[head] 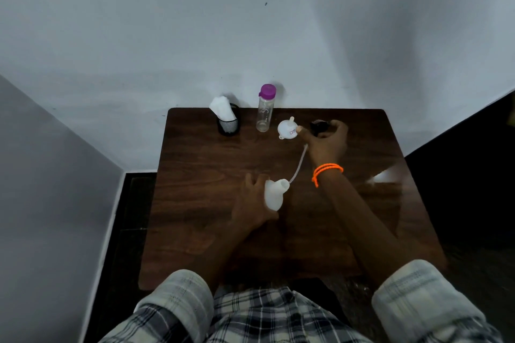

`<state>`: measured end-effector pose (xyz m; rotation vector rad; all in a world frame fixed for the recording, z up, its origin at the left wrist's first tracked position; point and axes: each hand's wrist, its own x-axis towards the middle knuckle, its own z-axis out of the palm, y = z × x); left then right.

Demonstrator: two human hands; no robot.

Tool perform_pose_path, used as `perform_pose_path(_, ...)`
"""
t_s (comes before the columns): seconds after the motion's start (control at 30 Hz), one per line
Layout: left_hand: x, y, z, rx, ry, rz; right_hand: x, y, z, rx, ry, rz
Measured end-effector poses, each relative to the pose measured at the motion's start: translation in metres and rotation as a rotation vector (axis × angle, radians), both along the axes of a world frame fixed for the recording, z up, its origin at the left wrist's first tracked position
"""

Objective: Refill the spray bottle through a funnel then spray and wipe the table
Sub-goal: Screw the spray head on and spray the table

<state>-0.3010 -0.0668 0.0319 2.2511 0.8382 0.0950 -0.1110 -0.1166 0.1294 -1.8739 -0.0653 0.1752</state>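
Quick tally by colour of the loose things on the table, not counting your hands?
White: 3 (spray bottle, funnel, cloth)
Black: 2 (spray head, mesh cup)
Clear, purple cap: 1 (water bottle)
Total: 6

Black mesh cup [229,126], orange wristband [326,171], plaid shirt [267,315], possibly flannel

plain room — small wooden table [195,175]
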Motion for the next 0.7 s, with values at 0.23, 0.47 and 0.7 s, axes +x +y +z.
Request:
perform_pose_path(0.23,0.033,-0.009,0.034,0.203,0.027,0.052,-0.043,0.021,0.005,0.172,-0.157,0.217)
perform_pose_path(0.47,0.033,0.018,0.035,-0.018,0.035,0.302,-0.062,0.001,0.011,0.273,-0.186,0.387)
perform_pose_path(0.7,0.036,0.021,0.047,0.003,-0.053,0.282,-0.056,-0.012,-0.005,0.179,-0.102,0.438)
